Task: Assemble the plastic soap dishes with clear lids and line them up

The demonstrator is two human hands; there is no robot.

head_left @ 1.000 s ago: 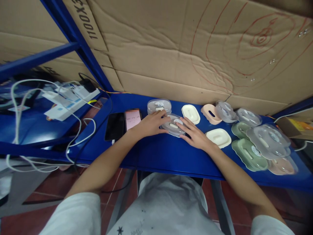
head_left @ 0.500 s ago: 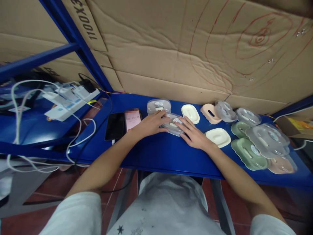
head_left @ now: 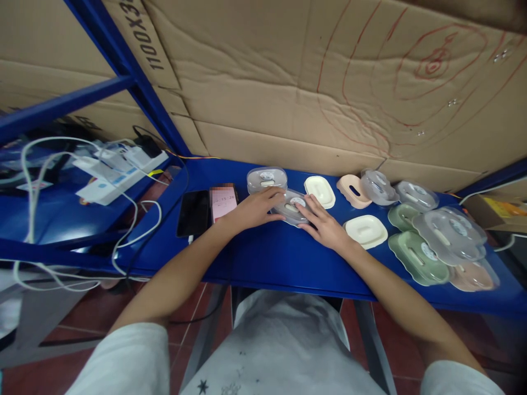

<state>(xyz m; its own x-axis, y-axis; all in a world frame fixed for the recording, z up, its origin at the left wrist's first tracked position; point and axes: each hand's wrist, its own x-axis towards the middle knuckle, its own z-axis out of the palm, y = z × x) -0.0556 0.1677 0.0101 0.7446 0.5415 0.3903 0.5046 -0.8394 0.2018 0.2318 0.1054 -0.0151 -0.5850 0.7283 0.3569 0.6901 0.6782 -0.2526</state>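
A soap box (head_left: pixel 291 207) with a clear lid and a round sticker lies on the blue table between my hands. My left hand (head_left: pixel 263 207) curls around its left end, fingers at the back and thumb at the front. My right hand (head_left: pixel 323 224) grips the right end, fingers over the lid and thumb at the front edge. Right behind my left hand stands another lidded soap box (head_left: pixel 267 176). Two cream soap box parts lie to the right: one oval tray (head_left: pixel 320 192) farther back and one tray (head_left: pixel 366 231) beside my right wrist.
A peach slotted part (head_left: pixel 354 191) sits at the back. Green soap boxes (head_left: pixel 419 258) and clear-lidded ones (head_left: pixel 450 236) are piled at the right. On the left are a dark phone (head_left: pixel 193 213), a phone with a lit screen (head_left: pixel 223 203) and a power strip (head_left: pixel 123 175) with cables.
My right hand has shifted slightly left and in over the lid, its thumb now closer to the box's front edge. My left hand stays at the left end.
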